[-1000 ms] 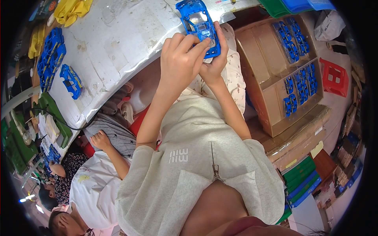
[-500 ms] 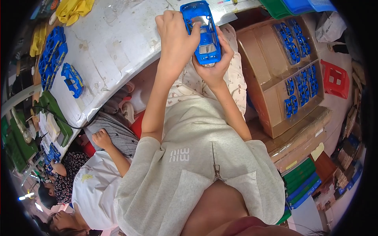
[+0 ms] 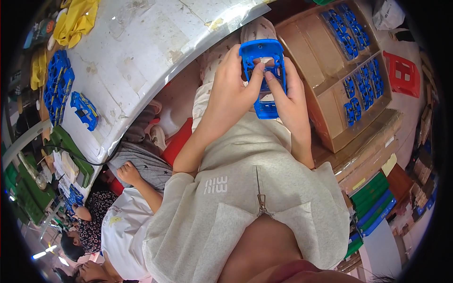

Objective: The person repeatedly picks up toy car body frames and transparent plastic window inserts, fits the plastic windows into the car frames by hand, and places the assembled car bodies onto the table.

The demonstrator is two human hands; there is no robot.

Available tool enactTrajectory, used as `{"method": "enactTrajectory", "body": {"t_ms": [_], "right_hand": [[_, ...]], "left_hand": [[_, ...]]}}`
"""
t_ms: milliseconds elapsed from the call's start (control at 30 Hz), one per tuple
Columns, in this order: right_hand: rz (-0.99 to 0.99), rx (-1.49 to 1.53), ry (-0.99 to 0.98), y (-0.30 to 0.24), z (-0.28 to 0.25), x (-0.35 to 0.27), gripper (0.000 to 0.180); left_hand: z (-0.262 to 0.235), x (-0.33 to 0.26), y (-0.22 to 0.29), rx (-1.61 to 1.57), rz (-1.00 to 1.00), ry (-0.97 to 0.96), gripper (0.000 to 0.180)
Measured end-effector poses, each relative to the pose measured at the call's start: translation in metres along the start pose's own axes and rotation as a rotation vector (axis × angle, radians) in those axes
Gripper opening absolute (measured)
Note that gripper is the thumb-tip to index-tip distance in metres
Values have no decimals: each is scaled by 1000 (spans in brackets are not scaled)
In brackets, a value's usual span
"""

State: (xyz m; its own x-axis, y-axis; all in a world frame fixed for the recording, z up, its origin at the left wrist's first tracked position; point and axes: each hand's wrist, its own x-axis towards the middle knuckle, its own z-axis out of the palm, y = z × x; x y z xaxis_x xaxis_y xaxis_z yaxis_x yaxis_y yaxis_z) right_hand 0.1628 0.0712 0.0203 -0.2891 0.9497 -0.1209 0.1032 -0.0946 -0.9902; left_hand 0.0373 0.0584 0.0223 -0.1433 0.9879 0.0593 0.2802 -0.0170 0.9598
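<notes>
A blue toy car body (image 3: 262, 48) with window openings is held between both my hands, over my lap and off the table's edge. My left hand (image 3: 236, 87) grips its left side, the thumb lying across the middle. From the right, my right hand (image 3: 293, 96) wraps the other side, and its thumb presses close to the left thumb near the window openings. Part of the car's sides is hidden behind the fingers.
On the white table (image 3: 127, 61) lie a single blue car body (image 3: 85, 111), a pile of them (image 3: 57, 87) and yellow cloth (image 3: 78, 21). A cardboard box (image 3: 302, 52) with blue cars stands at right, near a red stool (image 3: 403, 74). A co-worker (image 3: 125, 226) sits at left.
Both hands have brought the car body down and to the right, away from the table toward my lap. The right thumb now lies on it beside the left thumb.
</notes>
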Motion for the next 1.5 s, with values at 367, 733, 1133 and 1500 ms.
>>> {"method": "enactTrajectory", "body": {"t_ms": [367, 733, 1133, 1500], "right_hand": [[-25, -82, 90, 1, 10, -6, 7], [-57, -27, 57, -2, 13, -9, 9], [-87, -81, 104, -9, 15, -9, 7], [45, 202, -63, 1, 14, -11, 25]], "left_hand": [[2, -10, 5, 75, 23, 13, 15], [-3, -16, 7, 56, 20, 27, 17], [1, -10, -1, -80, 26, 68, 12], [-2, -4, -5, -186, 40, 239, 12]]}}
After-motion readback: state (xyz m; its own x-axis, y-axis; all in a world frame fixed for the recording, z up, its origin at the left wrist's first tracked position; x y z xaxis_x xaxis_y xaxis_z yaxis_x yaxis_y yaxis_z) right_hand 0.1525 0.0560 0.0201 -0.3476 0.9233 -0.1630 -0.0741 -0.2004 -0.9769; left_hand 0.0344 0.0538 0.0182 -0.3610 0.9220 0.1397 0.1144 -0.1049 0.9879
